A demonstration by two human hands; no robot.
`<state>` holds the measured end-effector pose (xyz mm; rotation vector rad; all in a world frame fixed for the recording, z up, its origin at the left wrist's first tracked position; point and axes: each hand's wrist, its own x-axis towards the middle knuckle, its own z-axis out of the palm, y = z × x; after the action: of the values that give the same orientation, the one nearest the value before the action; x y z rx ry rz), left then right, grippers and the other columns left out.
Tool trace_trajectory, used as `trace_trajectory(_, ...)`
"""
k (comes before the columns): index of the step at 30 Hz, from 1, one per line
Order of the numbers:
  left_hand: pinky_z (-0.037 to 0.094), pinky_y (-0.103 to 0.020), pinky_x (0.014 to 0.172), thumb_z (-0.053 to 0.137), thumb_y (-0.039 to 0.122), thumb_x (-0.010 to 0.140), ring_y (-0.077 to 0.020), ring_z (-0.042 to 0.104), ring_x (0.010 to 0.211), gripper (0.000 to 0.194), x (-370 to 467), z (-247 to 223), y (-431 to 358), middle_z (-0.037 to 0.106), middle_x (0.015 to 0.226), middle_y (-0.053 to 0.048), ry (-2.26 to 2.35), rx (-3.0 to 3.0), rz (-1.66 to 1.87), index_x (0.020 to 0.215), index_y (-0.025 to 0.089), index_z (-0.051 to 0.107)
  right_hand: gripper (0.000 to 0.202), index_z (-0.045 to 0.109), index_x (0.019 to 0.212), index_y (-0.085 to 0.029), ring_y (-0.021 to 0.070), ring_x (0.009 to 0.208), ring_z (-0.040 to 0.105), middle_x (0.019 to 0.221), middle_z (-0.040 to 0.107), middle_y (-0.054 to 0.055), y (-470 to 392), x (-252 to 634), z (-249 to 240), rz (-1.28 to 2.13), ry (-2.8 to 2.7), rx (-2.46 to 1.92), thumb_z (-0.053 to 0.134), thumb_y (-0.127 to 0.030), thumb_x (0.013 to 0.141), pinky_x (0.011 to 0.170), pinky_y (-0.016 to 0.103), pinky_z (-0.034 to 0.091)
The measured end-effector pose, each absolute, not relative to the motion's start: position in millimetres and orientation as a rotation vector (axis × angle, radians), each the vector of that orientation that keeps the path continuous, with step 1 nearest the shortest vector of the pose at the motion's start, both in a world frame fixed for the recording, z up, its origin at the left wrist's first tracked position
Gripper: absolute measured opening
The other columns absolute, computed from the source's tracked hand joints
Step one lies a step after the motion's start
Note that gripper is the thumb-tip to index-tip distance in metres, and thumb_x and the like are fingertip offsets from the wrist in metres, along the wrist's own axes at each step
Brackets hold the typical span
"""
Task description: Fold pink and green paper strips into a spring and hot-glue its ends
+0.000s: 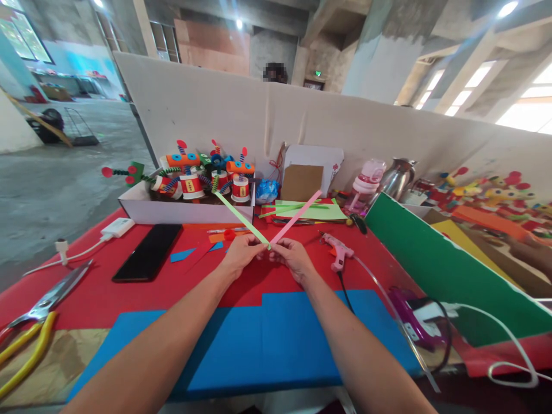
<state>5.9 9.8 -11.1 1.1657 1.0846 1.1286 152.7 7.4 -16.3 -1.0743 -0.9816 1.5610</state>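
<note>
Two paper strips in your hands, one green (241, 217), one pink (297, 217). Lower ends meet at your fingertips; upper ends spread apart in a V, green leaning to the left, pink to the right. Strips sit above the red table cover (142, 299), just beyond the blue sheets (259, 339).

Left hand (246, 253): fingers pinched narrow at the joined ends, by the green strip. Right hand (291, 257): likewise pinched, at the foot of the pink strip. Hands close together; whether their fingertips touch, you cannot tell.

Right of your right hand: pink glue gun (338, 252) lying on the red cover, dark cord running down from it. Clear glue stick (399, 322) lying across the blue sheets. Left side: black phone (148, 253), flat; white adapter (118, 228) with its cable; large scissors (43, 310) with yellow and red handles, near the table edge.

Beyond your hands: white box (185, 214) of paper-cup figures (192, 185) with coiled paper arms. Right of it, blue plastic bag (267, 191), then more green strips on a light green sheet (334, 211). Pink bottle (366, 184) beside a metal jug (397, 175). Green panel (448, 276) slants along the right.
</note>
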Motion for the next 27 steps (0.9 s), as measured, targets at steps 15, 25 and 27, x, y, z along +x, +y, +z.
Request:
trace_trajectory(15,0.04,-0.021,0.05,0.078,0.039,0.056,-0.0083,0.05,0.05,0.031,10,-15,9,0.063,0.058,0.001,1.04,1.094,1.177,0.068,0.013,0.065,0.029,0.067,0.066,-0.014,0.0122,0.054,0.064,0.059,0.068,0.001,7,142,-21,1.439,-0.873,-0.99,0.083,-0.032,0.05,0.062,0.026,0.056)
trace_trajectory(25,0.041,-0.022,0.05,0.077,0.038,0.057,-0.0093,0.052,0.05,0.028,9,-16,8,0.062,0.057,0.001,1.001,1.091,1.197,0.067,0.014,0.065,0.028,0.069,0.066,-0.014,0.0119,0.051,0.063,0.055,0.067,0.0,6,142,-20,1.473,-0.896,-0.968,0.083,-0.033,0.05,0.057,0.023,0.053)
trace_trajectory(27,0.041,-0.022,0.05,0.077,0.037,0.058,-0.009,0.052,0.051,0.029,10,-15,8,0.062,0.059,0.001,0.986,1.088,1.192,0.07,0.014,0.065,0.028,0.069,0.067,-0.014,0.0116,0.051,0.063,0.056,0.067,0.0,7,143,-21,1.485,-0.888,-0.944,0.083,-0.032,0.051,0.056,0.022,0.052)
